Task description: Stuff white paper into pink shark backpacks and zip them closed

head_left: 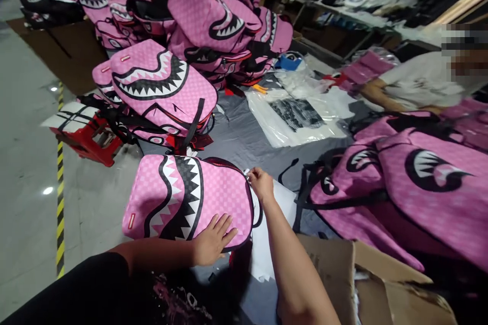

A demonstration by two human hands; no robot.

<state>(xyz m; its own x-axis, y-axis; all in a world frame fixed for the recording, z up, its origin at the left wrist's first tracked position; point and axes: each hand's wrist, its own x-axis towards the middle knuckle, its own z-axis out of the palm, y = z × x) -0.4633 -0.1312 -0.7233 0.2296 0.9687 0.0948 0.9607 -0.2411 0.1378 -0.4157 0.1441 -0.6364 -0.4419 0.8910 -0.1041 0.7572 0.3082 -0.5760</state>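
Observation:
A pink checkered backpack point(224, 188) with a printed black-and-white shark mouth lies flat on the grey-covered table in front of me. My left hand point(215, 238) rests on its front panel, palm down with fingers spread. At the bag's top edge, beside the black carry loop, my right hand point(262, 184) is closed in a pinch on a small zipper pull point(247, 174). That pull is mostly hidden by the fingertips. Along the far side, the zipper opening shows a red edge. White paper sheets point(284, 200) lie under and beside the bag's top end.
More pink backpacks point(152, 73) are piled behind, and others point(430, 183) lie to the right. An open cardboard box point(328, 264) stands near my right arm. Clear plastic bags point(263, 117) lie across the table. A red stool point(91, 137) stands left; a person's arm point(375, 94) reaches in at right.

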